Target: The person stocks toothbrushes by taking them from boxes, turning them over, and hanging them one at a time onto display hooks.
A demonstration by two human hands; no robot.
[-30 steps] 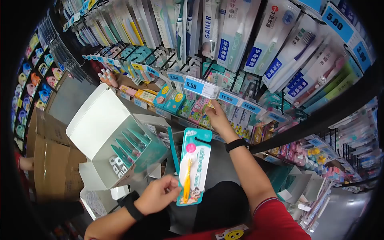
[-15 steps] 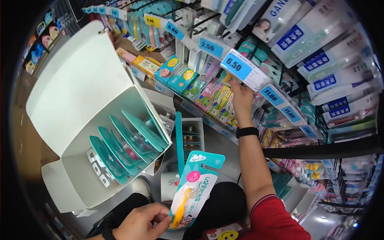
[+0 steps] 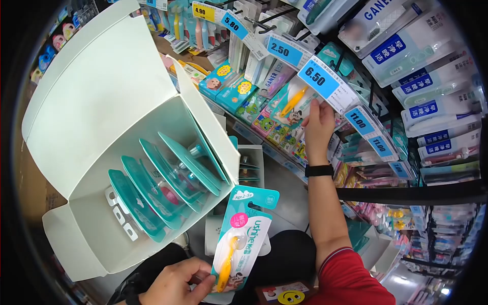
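My left hand (image 3: 178, 284) pinches the lower edge of a teal and white toothbrush pack (image 3: 241, 244) with a yellow brush in it. Up at the shelf, my right hand (image 3: 319, 127) is closed on the edge of a second pack (image 3: 292, 104) with a yellow brush, just under the 6.50 price tag (image 3: 323, 79). Part of that pack is hidden behind the tag. On the left stands an open white box (image 3: 96, 208) holding several teal packs (image 3: 168, 183) upright.
Small toothpaste boxes (image 3: 236, 94) line the shelf below the hooks. Hanging white and blue packs (image 3: 406, 46) fill the upper right. A black bar (image 3: 406, 194) crosses the right side. Another white box (image 3: 251, 152) with packs stands lower, behind the open box.
The pack with the yellow brush at my right hand has come into fuller view below the price tag. The open white box appears larger and nearer. My left hand still holds its pack.
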